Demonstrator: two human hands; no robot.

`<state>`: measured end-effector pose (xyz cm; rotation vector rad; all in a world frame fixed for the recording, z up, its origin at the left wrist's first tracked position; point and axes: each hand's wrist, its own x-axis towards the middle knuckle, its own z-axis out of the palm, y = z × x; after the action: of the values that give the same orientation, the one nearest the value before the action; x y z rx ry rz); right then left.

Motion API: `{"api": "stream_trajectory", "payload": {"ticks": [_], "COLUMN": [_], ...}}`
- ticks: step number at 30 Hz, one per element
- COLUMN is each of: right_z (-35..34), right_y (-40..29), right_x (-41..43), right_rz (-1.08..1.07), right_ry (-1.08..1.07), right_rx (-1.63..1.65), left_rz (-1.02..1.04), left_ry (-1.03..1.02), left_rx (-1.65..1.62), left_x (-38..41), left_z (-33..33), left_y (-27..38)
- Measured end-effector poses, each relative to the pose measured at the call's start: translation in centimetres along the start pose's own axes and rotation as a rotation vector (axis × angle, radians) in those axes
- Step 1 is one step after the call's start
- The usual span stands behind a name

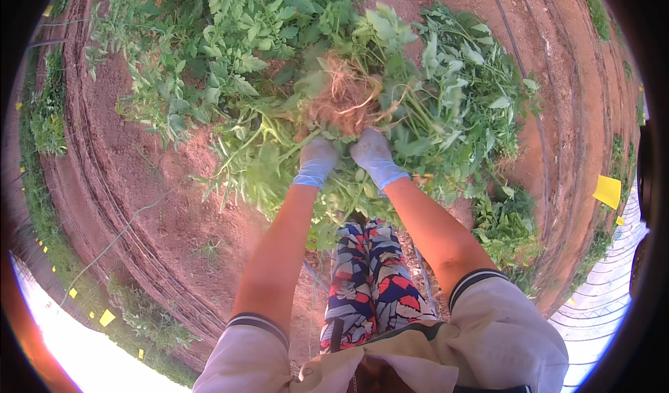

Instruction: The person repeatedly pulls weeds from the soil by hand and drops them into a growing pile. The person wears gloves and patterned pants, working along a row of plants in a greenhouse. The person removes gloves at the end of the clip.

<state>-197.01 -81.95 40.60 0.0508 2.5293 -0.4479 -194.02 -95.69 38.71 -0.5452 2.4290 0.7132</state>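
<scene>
In the head view, my left hand [318, 157] and my right hand [372, 151] reach forward side by side in pale, thin gloves, soiled over the fingers. Both grip an uprooted tomato plant [272, 168] around its stems. Just beyond my fingers is its tangled brown root mass [347, 97], blurred and with reddish soil in it. Leafy stems spread left, right and below my wrists. My fingertips are hidden among the leaves and roots.
Tall tomato plants [245, 32] stand ahead. More pulled-looking foliage [470, 74] is heaped at right. Dark drip lines [509, 22] run along the reddish soil [177, 205]. A green string [123, 231] crosses at left. Yellow cards [607, 192] hang near the edges.
</scene>
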Motion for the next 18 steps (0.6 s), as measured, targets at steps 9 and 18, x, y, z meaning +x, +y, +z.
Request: {"api": "stream_trajectory", "payload": {"ticks": [9,18], "right_z": [-0.7,-11.8], "right_y": [-0.7,1.9], "right_x": [0.0,-7.8], "right_rz": [-0.173,-0.164], "right_ry": [-0.306,-0.548], "right_rx": [0.781,0.011], "left_rz": [-0.195,-0.131], "left_ry": [0.068,-0.483], "left_rx": [-0.315,-1.231], "left_x": [0.8,-10.9], "left_z": [2.3,-4.5], "left_y": [-4.4,7.9]}}
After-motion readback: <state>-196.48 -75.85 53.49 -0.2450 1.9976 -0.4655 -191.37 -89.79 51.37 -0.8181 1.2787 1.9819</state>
